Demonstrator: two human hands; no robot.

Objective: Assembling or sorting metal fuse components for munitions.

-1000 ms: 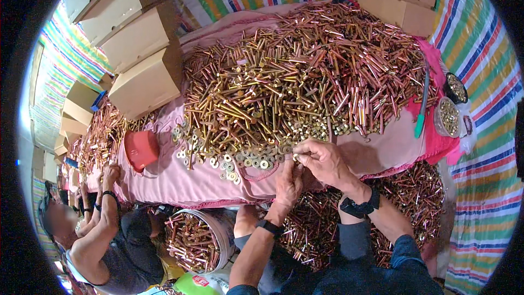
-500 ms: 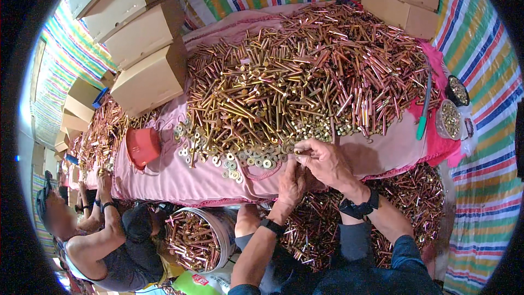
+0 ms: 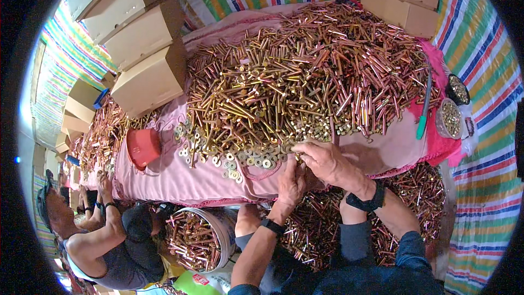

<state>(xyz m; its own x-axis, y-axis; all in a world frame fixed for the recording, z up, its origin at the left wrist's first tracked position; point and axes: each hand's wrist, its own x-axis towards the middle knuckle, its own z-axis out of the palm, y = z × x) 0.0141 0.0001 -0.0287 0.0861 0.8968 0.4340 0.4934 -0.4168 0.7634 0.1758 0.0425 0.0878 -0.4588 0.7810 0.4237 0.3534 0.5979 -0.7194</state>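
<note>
My left hand (image 3: pixel 291 184) is closed, fingers pointing up, at the near edge of the pink cloth (image 3: pixel 164 183). Its fingertips pinch a small brass-coloured metal piece (image 3: pixel 298 158), mostly hidden by the fingers. Close against it, my right hand (image 3: pixel 326 163) is closed too, thumb and fingers curled at the top of that piece. Flat round washers (image 3: pixel 267 163) lie just left of my hands. Beyond my fingers are small nuts (image 3: pixel 315 130), at the front of a large heap of brass and coppery bolts (image 3: pixel 305 71).
A red tub (image 3: pixel 143 147) and stacked cardboard boxes (image 3: pixel 150 79) stand left. A green-handled tool (image 3: pixel 423 120) and a clear bowl of small parts (image 3: pixel 450 119) lie right. Below the cloth are a bucket of bolts (image 3: pixel 194 240) and more bolts. A co-worker (image 3: pixel 103 240) sits left.
My right hand has shifted slightly, its fingers now curled lower over the top of the metal piece. My left hand stays nearly in place.
</note>
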